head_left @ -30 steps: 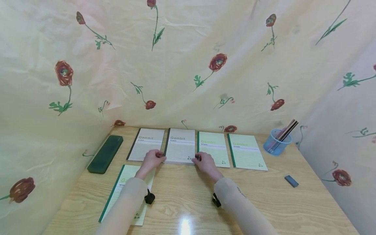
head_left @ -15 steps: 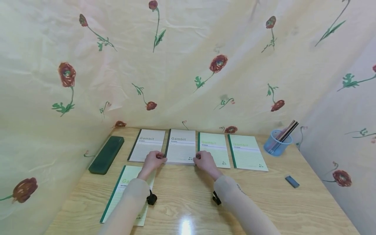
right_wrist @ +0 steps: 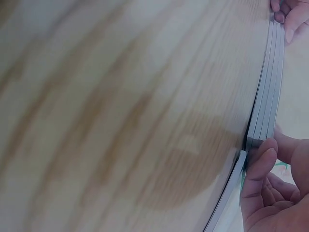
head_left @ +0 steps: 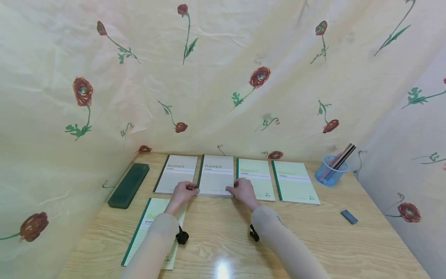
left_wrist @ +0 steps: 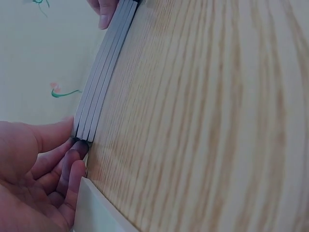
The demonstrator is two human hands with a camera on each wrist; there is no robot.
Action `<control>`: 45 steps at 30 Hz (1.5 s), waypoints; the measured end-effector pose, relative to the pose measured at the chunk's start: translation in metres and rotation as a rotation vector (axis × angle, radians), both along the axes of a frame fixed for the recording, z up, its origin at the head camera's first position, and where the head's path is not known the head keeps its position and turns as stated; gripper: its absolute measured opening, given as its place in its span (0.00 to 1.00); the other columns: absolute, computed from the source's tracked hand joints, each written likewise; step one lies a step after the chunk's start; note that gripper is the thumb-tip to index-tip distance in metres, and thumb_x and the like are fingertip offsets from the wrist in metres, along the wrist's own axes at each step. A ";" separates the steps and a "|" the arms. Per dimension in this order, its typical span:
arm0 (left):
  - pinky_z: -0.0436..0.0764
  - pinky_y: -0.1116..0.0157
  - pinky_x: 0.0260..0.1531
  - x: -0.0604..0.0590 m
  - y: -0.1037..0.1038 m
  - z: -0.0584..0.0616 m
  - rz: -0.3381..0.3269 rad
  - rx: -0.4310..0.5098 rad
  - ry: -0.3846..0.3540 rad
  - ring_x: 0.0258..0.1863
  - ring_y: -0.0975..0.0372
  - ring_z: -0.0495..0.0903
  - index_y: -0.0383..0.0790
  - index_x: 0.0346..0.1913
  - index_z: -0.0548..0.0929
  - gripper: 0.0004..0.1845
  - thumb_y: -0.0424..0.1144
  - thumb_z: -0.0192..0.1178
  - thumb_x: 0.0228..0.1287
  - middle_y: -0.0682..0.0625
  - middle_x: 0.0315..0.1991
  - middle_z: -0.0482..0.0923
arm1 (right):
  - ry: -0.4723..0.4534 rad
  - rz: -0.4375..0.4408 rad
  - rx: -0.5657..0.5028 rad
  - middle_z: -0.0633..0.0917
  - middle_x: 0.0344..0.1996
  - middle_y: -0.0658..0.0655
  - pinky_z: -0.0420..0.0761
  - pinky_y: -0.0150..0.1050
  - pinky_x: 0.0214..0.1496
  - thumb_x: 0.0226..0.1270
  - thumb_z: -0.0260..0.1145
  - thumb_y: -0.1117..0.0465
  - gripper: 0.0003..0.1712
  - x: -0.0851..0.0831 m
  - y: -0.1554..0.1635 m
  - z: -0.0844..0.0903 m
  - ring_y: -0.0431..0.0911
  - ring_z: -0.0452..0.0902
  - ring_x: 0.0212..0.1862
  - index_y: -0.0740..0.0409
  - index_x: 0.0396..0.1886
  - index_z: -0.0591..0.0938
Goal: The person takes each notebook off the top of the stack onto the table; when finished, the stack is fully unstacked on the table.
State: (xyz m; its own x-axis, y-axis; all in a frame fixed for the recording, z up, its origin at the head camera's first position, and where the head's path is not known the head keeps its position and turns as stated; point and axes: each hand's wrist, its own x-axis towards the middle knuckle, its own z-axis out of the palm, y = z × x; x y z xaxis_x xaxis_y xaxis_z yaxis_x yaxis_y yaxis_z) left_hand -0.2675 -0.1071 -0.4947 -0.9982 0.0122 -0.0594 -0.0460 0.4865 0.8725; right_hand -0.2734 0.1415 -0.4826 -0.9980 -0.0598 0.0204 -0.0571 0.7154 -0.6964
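A stack of several grey-white "Gambit" notebooks point(head_left: 216, 174) with a dark spine lies near the back of the table. Its layered edges point(left_wrist: 105, 72) show in the left wrist view. My left hand point(head_left: 183, 192) pinches the stack's near left corner, thumb at the top and fingers curled by the spine. At the near right corner, my right hand point(head_left: 244, 192) grips the stack, its thumb over the cover. Left of the stack lies another grey-white notebook point(head_left: 177, 172), partly behind my left hand. A green-spined notebook point(head_left: 256, 174) lies just right, partly covered by my right hand.
Another green-spined notebook point(head_left: 295, 180) lies farther right. One more point(head_left: 139, 238) is under my left forearm. A dark green case point(head_left: 129, 186) sits at the left edge, a blue pen cup point(head_left: 329, 176) at back right, and a small dark block point(head_left: 349, 217) at right.
My right thumb has shifted left over the stack's cover and now hides the corner print. The left hand keeps its hold. The head view has shifted slightly.
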 end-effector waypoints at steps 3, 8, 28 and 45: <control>0.79 0.57 0.43 0.000 0.000 -0.002 -0.005 -0.012 0.009 0.40 0.53 0.80 0.26 0.47 0.84 0.13 0.34 0.65 0.66 0.42 0.38 0.83 | 0.000 -0.018 0.001 0.79 0.14 0.51 0.68 0.34 0.21 0.64 0.73 0.57 0.15 0.000 0.000 -0.001 0.42 0.70 0.17 0.61 0.24 0.81; 0.80 0.57 0.43 0.000 0.000 -0.003 -0.012 -0.033 0.026 0.41 0.52 0.81 0.26 0.47 0.84 0.12 0.34 0.63 0.68 0.41 0.39 0.84 | -0.012 -0.062 -0.001 0.81 0.18 0.52 0.71 0.34 0.24 0.63 0.73 0.60 0.12 -0.001 0.001 0.001 0.43 0.73 0.20 0.65 0.31 0.83; 0.81 0.60 0.40 0.001 0.004 -0.009 0.037 -0.003 0.030 0.38 0.54 0.81 0.27 0.43 0.84 0.09 0.29 0.67 0.62 0.43 0.35 0.84 | -0.092 -0.094 -0.146 0.84 0.39 0.65 0.80 0.43 0.35 0.70 0.64 0.61 0.15 0.012 0.020 0.013 0.52 0.81 0.36 0.68 0.48 0.75; 0.80 0.58 0.41 0.000 0.006 -0.004 0.033 -0.036 0.053 0.36 0.55 0.82 0.28 0.42 0.85 0.09 0.30 0.67 0.61 0.44 0.34 0.84 | -0.186 -0.129 -0.391 0.84 0.26 0.51 0.74 0.31 0.27 0.73 0.63 0.62 0.22 0.120 0.166 0.056 0.37 0.74 0.25 0.72 0.57 0.69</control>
